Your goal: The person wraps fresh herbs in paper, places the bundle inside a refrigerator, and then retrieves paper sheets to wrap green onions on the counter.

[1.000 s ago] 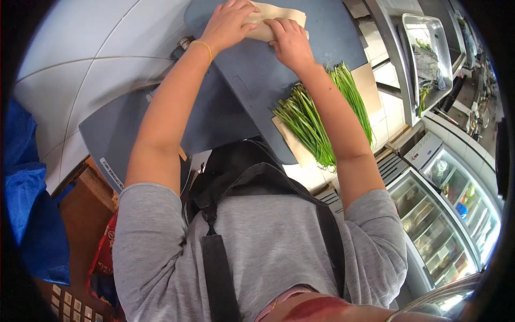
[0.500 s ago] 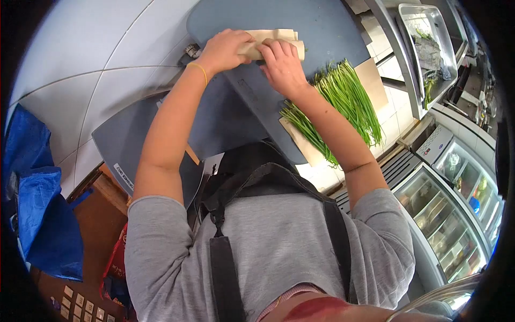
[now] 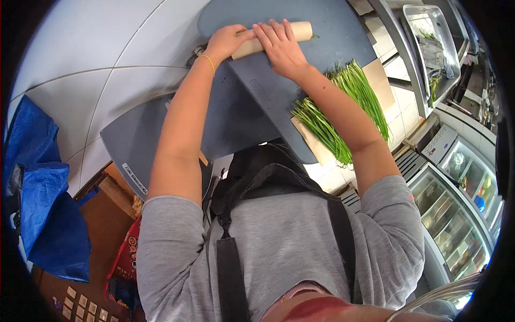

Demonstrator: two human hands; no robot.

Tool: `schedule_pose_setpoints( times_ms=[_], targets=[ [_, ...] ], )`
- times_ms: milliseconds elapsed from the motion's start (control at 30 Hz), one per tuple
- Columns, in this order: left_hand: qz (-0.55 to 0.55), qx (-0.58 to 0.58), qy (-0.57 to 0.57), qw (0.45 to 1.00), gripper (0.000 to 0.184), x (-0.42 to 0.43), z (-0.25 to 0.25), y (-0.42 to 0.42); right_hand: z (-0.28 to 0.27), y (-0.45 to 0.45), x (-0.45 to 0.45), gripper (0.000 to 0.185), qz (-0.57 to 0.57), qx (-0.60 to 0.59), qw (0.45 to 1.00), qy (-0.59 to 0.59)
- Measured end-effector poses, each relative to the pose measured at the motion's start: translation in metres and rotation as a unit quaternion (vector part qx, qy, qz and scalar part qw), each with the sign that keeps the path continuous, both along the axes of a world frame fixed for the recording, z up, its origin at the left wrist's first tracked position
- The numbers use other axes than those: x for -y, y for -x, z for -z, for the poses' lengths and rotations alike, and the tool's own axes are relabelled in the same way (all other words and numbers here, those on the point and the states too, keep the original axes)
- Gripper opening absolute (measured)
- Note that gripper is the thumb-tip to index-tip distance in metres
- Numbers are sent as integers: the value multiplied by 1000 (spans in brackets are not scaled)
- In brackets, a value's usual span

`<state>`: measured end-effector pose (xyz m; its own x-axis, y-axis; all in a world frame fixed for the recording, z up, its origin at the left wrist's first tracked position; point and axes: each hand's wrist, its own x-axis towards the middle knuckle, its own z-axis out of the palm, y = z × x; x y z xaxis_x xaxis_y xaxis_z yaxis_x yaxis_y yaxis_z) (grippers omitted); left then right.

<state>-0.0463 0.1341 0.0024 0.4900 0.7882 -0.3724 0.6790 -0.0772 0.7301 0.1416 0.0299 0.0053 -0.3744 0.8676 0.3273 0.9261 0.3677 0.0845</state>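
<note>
A roll of brown paper (image 3: 302,32) lies slantwise on the grey cutting board (image 3: 343,32). A bit of green pokes out of its right end; the rest of what is inside is hidden. My left hand (image 3: 228,43) is closed on the roll's left end, with a yellow band on that wrist. Across the middle of the roll my right hand (image 3: 281,51) is wrapped, its fingers over the far side. Under my right forearm is a bundle of long green stalks (image 3: 359,99), resting on a sheet of brown paper (image 3: 378,80).
A white tiled wall (image 3: 70,53) rises at the left, with a blue plastic sheet (image 3: 53,225) below it. A metal tray (image 3: 456,59) with greens and a grey cloth stands at the upper right. Glass-topped display fridges (image 3: 450,220) are at the right.
The paper has gone from a partly rolled sheet with a loose flap to a closed, smooth roll. My right hand has turned and lies further over it.
</note>
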Motion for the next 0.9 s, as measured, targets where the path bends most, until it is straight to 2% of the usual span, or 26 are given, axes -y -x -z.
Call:
schedule_pose_setpoints(
  times_ms=[67,167,267,300,367,400,467,533,567,600,667,700,733,800,867,900],
  targets=[
    [30,-23,25,999,63,3,-3,1,4,-3,-1,78,-23,-23,999,28],
    [-93,120,218,964,58,28,-1,9,6,-9,-9,80,-67,-48,991,109],
    [-170,169,314,919,54,50,-32,25,-8,-7,-6,70,-76,-107,979,154],
    [-191,256,323,891,50,56,-38,36,-17,-5,-1,66,-73,-133,975,160],
    [-222,426,332,812,42,59,-51,65,-58,2,15,58,23,-335,908,250],
    [-216,413,280,839,39,61,-62,78,-75,4,24,54,69,-428,854,289],
    [-205,382,175,884,36,70,-89,100,-89,3,42,52,66,-567,749,336],
    [-161,373,169,898,39,88,-119,97,-110,10,57,50,33,-677,640,361],
    [-137,366,168,905,41,98,-129,93,-125,19,68,51,14,-709,603,364],
    [-78,408,191,889,66,105,-131,93,-142,32,77,51,-6,-739,566,365],
    [2,475,197,858,83,122,-154,75,-158,48,93,50,-50,-768,510,384],
    [42,507,199,838,91,130,-168,68,-160,53,102,48,-63,-738,544,395],
    [33,461,221,859,112,134,-186,64,-160,57,110,47,-75,-705,577,406],
    [133,474,159,856,118,128,-199,66,-169,68,125,44,-95,-631,654,406],
    [208,502,119,831,119,112,-215,70,-186,71,134,45,-62,-630,619,464],
    [258,450,64,853,116,104,-230,72,-191,72,140,46,-44,-629,599,494]
  ],
)
